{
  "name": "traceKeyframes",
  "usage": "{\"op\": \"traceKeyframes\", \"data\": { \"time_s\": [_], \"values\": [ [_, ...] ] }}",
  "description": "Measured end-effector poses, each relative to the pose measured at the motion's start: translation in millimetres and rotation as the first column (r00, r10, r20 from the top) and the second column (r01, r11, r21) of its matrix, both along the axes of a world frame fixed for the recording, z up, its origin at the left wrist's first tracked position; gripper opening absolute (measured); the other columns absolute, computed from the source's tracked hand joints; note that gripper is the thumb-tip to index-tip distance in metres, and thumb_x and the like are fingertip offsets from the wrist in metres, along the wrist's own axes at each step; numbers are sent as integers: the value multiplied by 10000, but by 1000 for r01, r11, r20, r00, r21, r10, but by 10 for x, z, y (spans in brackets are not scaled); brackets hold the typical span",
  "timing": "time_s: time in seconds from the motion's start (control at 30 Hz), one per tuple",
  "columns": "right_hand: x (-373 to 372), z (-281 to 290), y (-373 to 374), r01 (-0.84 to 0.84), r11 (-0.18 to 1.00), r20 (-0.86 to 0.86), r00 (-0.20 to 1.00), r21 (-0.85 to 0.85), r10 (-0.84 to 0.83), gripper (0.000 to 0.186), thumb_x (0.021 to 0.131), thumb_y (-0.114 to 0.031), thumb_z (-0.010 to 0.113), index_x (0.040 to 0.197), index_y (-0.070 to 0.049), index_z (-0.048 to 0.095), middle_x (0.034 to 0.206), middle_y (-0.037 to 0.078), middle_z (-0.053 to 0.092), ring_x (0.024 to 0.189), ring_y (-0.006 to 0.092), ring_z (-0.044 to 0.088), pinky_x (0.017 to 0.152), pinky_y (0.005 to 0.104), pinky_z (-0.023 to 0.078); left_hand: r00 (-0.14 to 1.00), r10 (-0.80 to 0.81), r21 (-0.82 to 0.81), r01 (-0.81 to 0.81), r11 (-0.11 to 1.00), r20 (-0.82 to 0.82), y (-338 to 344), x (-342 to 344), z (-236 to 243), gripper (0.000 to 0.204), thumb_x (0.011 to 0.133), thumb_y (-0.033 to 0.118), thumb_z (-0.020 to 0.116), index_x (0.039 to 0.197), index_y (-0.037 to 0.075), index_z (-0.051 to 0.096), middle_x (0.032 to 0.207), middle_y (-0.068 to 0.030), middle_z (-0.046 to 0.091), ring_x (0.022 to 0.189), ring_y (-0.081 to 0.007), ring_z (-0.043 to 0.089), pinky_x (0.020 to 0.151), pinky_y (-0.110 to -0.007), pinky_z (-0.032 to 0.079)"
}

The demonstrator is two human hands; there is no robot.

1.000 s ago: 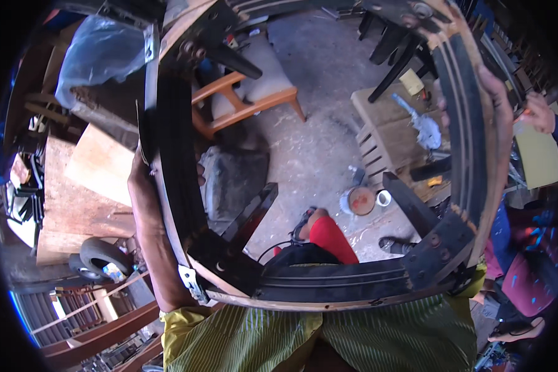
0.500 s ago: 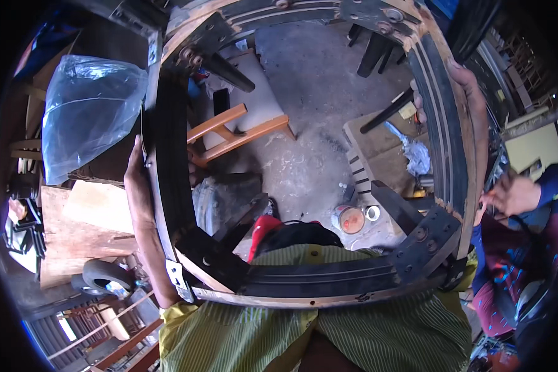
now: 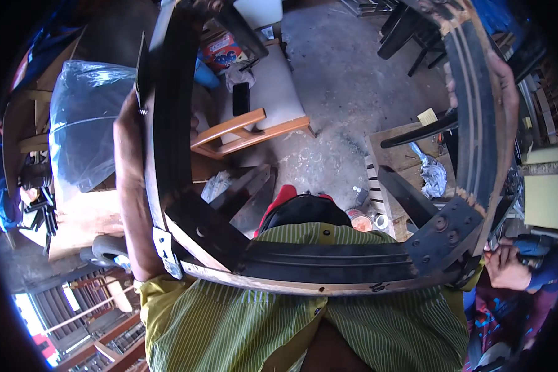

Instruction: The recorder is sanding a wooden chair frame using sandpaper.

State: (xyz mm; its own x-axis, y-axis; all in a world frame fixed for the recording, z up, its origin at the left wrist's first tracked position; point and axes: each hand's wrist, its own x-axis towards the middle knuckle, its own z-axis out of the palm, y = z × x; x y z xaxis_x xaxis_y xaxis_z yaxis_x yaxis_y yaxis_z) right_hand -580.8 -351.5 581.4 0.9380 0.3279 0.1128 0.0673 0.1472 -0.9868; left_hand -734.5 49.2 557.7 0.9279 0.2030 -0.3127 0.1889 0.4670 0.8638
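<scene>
I hold up a dark wooden chair frame (image 3: pixel 328 260) in front of my body, with its legs pointing down toward the floor. Bare pale wood shows along its outer edges, and screws sit in the corner blocks. My left hand (image 3: pixel 129 121) grips the left rail, its fingers partly hidden behind the wood. Around the right rail my right hand (image 3: pixel 505 84) is wrapped, with fingertips showing on the inner side. A small metal bracket (image 3: pixel 166 251) is fixed at the near left corner. The frame's far side runs out of the picture at the top.
Below stands a padded chair (image 3: pixel 291 93) with orange-brown wood, a black phone (image 3: pixel 240 99) on it. A paint can (image 3: pixel 359 220) and crumpled plastic (image 3: pixel 434 177) lie near a brown board (image 3: pixel 397 149). Clear plastic sheeting (image 3: pixel 87 124) hangs left. Another person's hands (image 3: pixel 508 270) are at right.
The frame has shifted up and outward in view, so its far rail has left the picture. Both hands still grip the side rails. The other person's hands have come together, lower down.
</scene>
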Motion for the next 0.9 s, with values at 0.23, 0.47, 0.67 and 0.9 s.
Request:
{"op": "traceKeyframes", "data": {
  "time_s": [0.23, 0.47, 0.67, 0.9],
  "values": [
    [728, 338, -36, -301, 952, 31, 953, 56, 300, 493, 959, -312, 346, 1225, 90, 450, 1038, 267, 538, 808, 229, 591, 617, 297, 547, 989, -57, 95, 45, 995, 135, 51, 321, 511, 539, 956, 374, 285, 1094, -91, 520, 858, -200, 613, 722, -248, 627, 672, -324, 535],
    [1391, 300, 316, -383, 918, 143, 919, 101, 367, 499, 962, -319, 340, 1241, 84, 437, 1051, 270, 531, 805, 241, 594, 616, 304, 551, 985, 130, 288, -158, 945, 113, 293, 761, 702, 513, 959, 354, 315, 1113, -91, 518, 879, -215, 622, 724, -269, 636, 687, -352, 539],
    [1562, 319, 642, -332, 934, 132, 940, 133, 316, 509, 959, -328, 342, 1245, 84, 433, 1044, 279, 535, 805, 254, 606, 593, 314, 555, 987, 80, 352, -125, 928, 139, 631, 1059, 745, 537, 956, 388, 335, 1100, -91, 531, 863, -213, 628, 703, -256, 640, 686, -345, 541],
    [1952, 535, 1015, -223, 973, 111, 970, 59, 216, 509, 944, -339, 369, 1211, 84, 467, 954, 256, 568, 756, 248, 612, 561, 302, 547, 937, 319, 349, -349, 870, 142, 744, 1481, 641, 550, 950, 427, 348, 1047, -65, 576, 817, -182, 643, 672, -239, 640, 672, -331, 535]
  ]
}}
